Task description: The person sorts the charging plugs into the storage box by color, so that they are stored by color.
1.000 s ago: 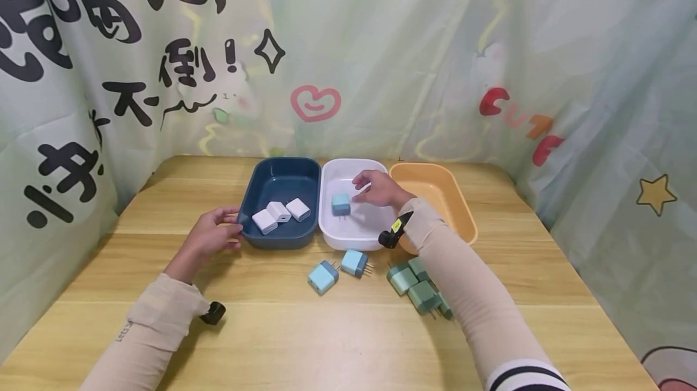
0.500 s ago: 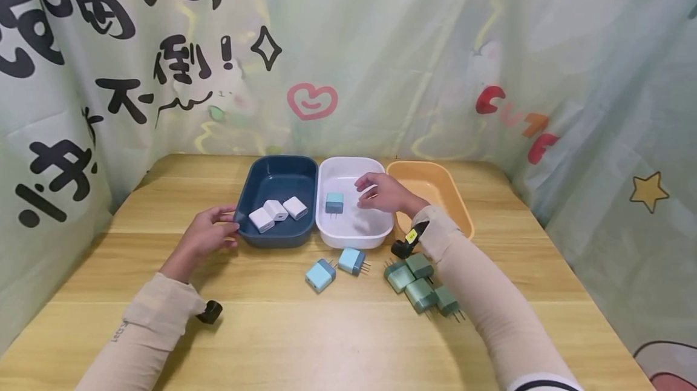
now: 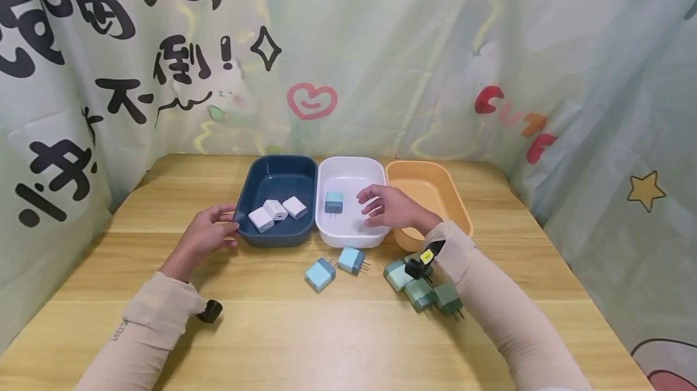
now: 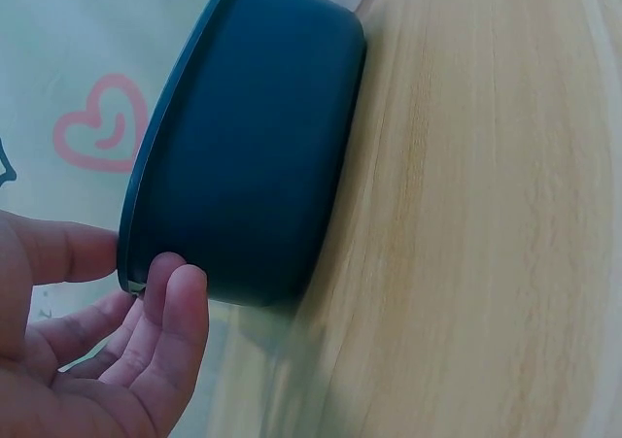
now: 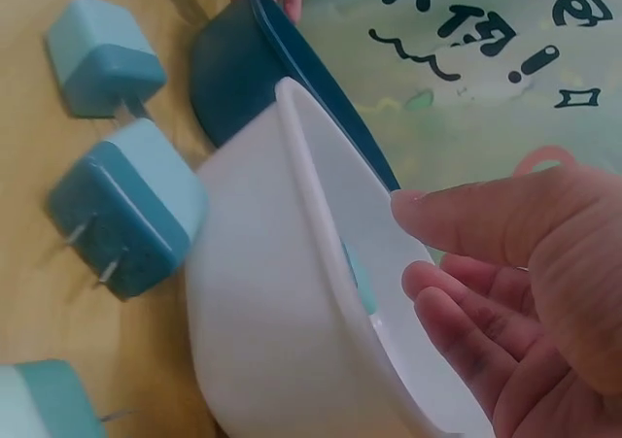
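I see the left hand point(image 4: 97, 351) pinching the navy tray point(image 4: 248, 147); only the head view shows its chargers point(image 3: 276, 210). The right hand point(image 3: 394, 207) hangs loose over a white tray point(image 3: 348, 179).

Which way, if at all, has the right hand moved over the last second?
Yes: judged against the white tray in the head view, the right hand has come toward the tray's near rim and slightly rightward.

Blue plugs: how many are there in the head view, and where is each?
3. One blue plug is in the white tray; a second blue plug lies on the table before it; a third blue plug lies left of the second. The right hand could hide more.
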The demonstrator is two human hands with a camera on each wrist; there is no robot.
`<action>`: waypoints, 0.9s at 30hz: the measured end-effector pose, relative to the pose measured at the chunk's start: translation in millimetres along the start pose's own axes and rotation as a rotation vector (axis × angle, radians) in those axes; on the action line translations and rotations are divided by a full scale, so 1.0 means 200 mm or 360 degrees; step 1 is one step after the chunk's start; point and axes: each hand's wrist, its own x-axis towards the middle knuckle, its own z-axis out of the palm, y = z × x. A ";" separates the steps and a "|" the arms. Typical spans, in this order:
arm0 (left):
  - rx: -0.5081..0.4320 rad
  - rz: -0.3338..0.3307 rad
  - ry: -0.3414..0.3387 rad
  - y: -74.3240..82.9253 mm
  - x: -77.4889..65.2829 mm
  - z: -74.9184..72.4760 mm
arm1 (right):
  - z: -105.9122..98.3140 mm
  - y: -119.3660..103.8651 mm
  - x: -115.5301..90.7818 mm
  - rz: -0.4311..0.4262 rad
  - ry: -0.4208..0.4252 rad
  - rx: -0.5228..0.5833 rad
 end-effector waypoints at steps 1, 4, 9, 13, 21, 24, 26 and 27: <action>0.0000 -0.0003 -0.0001 0.00 0.00 0.00 | 0.00 0.00 -0.01 0.0003 -0.0006 0.0000; -0.0001 -0.0013 -0.0002 0.00 0.00 0.00 | 0.01 -0.01 -0.04 0.0006 -0.0024 -0.0018; -0.0011 -0.0024 0.0003 0.01 -0.01 0.01 | 0.03 -0.02 -0.09 -0.0003 -0.0040 -0.0047; -0.0015 -0.0022 0.0001 0.00 0.00 0.01 | 0.04 -0.03 -0.12 0.0001 -0.0037 -0.0061; -0.0008 -0.0035 0.0003 0.01 0.00 0.01 | 0.09 -0.04 -0.21 -0.0101 -0.0029 -0.0057; -0.0006 -0.0022 0.0000 0.00 0.00 0.00 | 0.10 -0.04 -0.24 -0.0136 -0.0040 -0.0038; -0.0006 -0.0017 0.0004 0.00 0.00 0.00 | 0.12 -0.03 -0.26 -0.0159 -0.0053 -0.0009; -0.0008 -0.0014 0.0003 0.00 0.00 0.00 | 0.12 -0.03 -0.27 -0.0177 -0.0061 0.0007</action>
